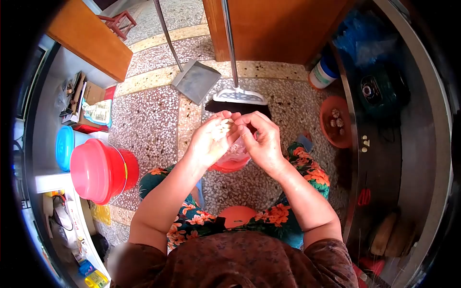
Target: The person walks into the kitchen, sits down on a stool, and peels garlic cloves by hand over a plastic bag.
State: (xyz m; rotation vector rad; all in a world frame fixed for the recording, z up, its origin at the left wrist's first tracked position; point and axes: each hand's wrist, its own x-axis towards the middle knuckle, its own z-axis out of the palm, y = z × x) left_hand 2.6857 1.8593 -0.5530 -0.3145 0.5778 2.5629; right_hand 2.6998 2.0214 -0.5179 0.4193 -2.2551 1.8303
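Observation:
My left hand [207,140] is cupped palm up, with several pale pieces like garlic cloves [222,129] lying in it. My right hand [265,140] meets its fingertips, thumb and index finger pinched together; whatever is between them is too small to make out. Directly under both hands, and partly hidden by them, a red basin [231,166] with pale bits inside stands on the floor between my legs.
Ahead are a grey dustpan [197,81] and a broom [240,96]. Lidded red [96,170] and blue buckets are at left. On the right, an orange bowl [331,133] holds garlic bulbs; a dark shelf [379,173] bears a few cloves [365,143] and red scissors [364,196].

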